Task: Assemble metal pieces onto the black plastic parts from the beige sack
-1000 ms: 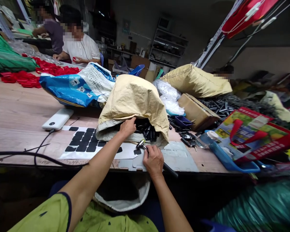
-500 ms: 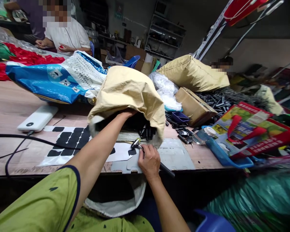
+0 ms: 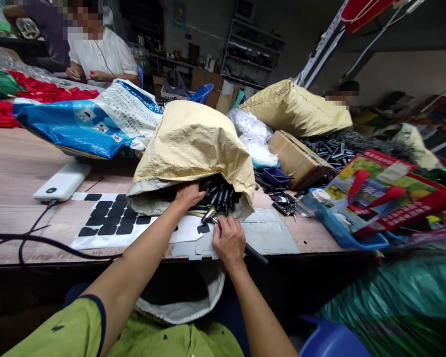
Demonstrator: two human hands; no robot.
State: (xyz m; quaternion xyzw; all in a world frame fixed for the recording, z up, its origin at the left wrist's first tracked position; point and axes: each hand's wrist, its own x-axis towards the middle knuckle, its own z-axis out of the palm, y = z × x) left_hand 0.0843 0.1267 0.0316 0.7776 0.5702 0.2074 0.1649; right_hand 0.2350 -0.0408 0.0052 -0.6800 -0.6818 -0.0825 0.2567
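Observation:
A beige woven sack (image 3: pixel 193 144) lies on the table with its mouth facing me. Several black tubular parts (image 3: pixel 223 196) show in the opening. Just inside the mouth is my left hand (image 3: pixel 188 196), its back toward me, against these parts; its fingertips are hidden among them, so their grip is unclear. My right hand (image 3: pixel 230 240) is closed around a small hammer (image 3: pixel 256 254) with a black handle. The hammer's metal head has a yellowish end and rests just before the sack. Beneath is a white sheet of black rounded stickers (image 3: pixel 109 215), beside a grey board (image 3: pixel 271 233).
A white power bank (image 3: pixel 62 182) with a black cable lies left, near a blue-and-white bag (image 3: pixel 85 124). On the right are a cardboard box (image 3: pixel 299 161), a clear bottle (image 3: pixel 314 202), and a colourful bag (image 3: pixel 386 193) in a blue tray. A person in white (image 3: pixel 114 54) sits across.
My left hand has drawn back from deep in the sack to its mouth, and more black parts show there. The sack's opening sits lower. My right hand stays on the hammer.

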